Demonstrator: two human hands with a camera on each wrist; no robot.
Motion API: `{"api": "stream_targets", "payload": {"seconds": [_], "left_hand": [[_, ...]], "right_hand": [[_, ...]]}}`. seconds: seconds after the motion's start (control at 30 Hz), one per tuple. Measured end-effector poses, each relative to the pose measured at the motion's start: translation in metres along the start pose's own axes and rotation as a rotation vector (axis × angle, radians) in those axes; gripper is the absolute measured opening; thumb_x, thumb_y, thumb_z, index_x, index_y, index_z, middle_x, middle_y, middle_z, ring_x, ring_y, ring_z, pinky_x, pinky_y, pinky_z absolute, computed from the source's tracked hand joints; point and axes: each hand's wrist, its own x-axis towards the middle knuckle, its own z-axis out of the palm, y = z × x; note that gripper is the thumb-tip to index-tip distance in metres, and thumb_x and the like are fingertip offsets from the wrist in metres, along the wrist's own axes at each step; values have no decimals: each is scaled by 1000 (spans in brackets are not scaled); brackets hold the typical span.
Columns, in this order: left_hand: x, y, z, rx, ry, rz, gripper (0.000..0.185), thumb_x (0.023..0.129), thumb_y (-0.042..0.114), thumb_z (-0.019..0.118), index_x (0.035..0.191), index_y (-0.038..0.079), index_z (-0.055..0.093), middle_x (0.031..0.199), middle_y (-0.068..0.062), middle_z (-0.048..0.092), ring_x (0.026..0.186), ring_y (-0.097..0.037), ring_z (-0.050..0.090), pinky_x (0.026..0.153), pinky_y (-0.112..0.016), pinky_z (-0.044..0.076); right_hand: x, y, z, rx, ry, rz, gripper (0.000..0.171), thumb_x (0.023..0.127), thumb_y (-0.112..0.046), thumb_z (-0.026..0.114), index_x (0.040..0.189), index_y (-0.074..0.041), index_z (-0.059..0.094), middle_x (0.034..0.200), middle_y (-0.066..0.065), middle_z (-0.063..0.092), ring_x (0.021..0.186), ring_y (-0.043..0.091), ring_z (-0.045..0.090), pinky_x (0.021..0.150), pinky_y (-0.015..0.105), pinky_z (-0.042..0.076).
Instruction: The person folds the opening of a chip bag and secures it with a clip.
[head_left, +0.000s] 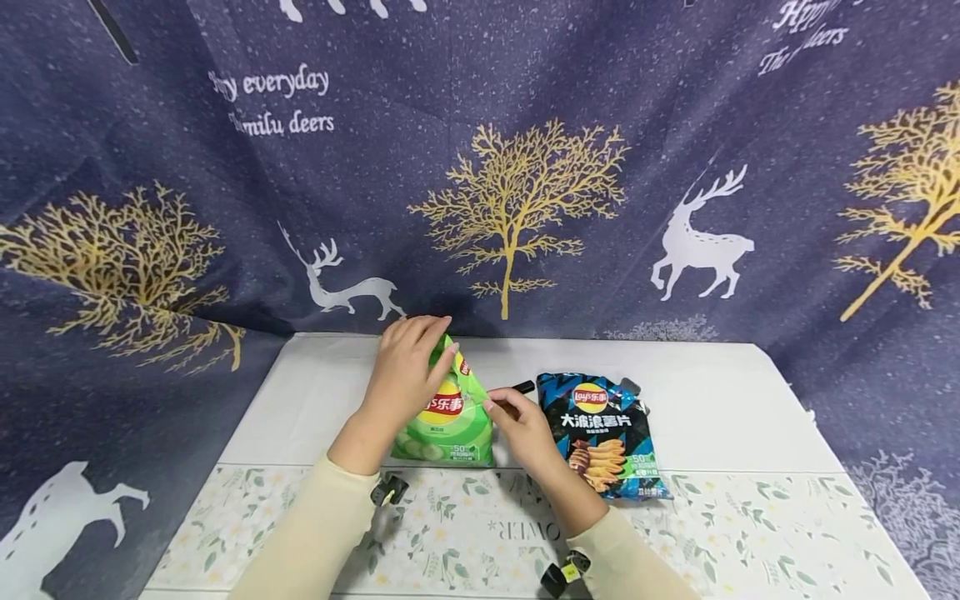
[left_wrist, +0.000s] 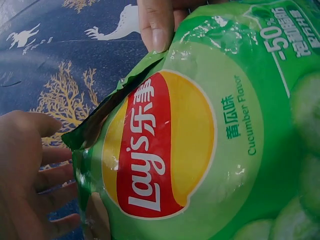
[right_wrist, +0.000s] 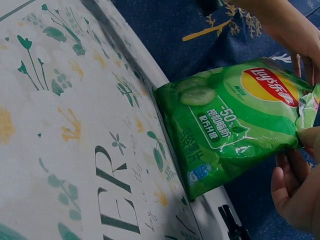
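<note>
A green Lay's cucumber-flavour chip bag [head_left: 442, 429] stands on the table, its lower front facing me. My left hand [head_left: 408, 358] is at the bag's upper left. Its fingers look extended and spread beside the top edge in the left wrist view. With thumb and fingers, my right hand [head_left: 525, 429] pinches the upper right edge of the bag; its thumb [left_wrist: 159, 37] shows on the front side. The top edge is creased and bent, and a dark gap shows along it. Whatever lies inside is hidden.
Right of the green bag, a blue-black Lay's chip bag [head_left: 600, 442] lies flat. A small black object [head_left: 525, 387] sits between the bags, and a dark one [head_left: 630, 386] is partly behind the blue bag. A patterned curtain [head_left: 502, 167] hangs along the white table's back edge.
</note>
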Motion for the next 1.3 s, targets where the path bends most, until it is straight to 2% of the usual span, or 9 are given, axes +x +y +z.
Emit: {"api": "stream_targets", "payload": {"seconds": [0.27,0.67,0.87,1.03,1.17,1.3], "left_hand": [[1,-2,3,-6,-14,-13,29,101,21,58,122,7,72,113,-9,70,108,-31,65,107,-51,43],[-3,-1,5,-81,4,-45,17,99,17,63,111,8,73,106,-8,67,103,-29,64,104,-50,44],[-2,1,2,-70,18,-37,14,98,14,65,109,9,73,105,-7,67,104,-28,64,104,-50,45],[-3,1,2,-71,28,-27,15,99,16,65,109,9,73,105,-7,67,104,-28,64,103,-50,45],[-3,1,3,-76,35,-19,14,98,15,65,108,8,73,104,-7,67,103,-28,63,102,-50,45],[-3,1,4,-78,38,-18,14,98,14,66,108,8,74,104,-7,67,102,-28,63,102,-50,45]], "right_hand": [[0,1,0,-16,20,-4,19,99,-21,65,113,-9,73,104,11,71,86,12,60,75,23,50],[-3,-2,-3,-78,10,-7,19,100,-24,65,113,-14,73,106,6,71,90,13,62,77,24,52],[-2,-7,-9,-134,-45,-21,27,101,-27,63,125,-14,68,112,5,69,95,12,62,82,24,50],[1,-13,-22,-170,-106,-15,34,104,-33,58,136,-21,60,118,3,66,106,15,62,93,33,49],[4,-17,-33,-233,-115,-15,37,105,-43,51,139,-27,57,121,1,66,109,17,62,95,39,50],[8,-20,-41,-300,-135,-36,41,107,-42,48,143,-24,54,122,2,65,110,19,62,95,40,49]]}}
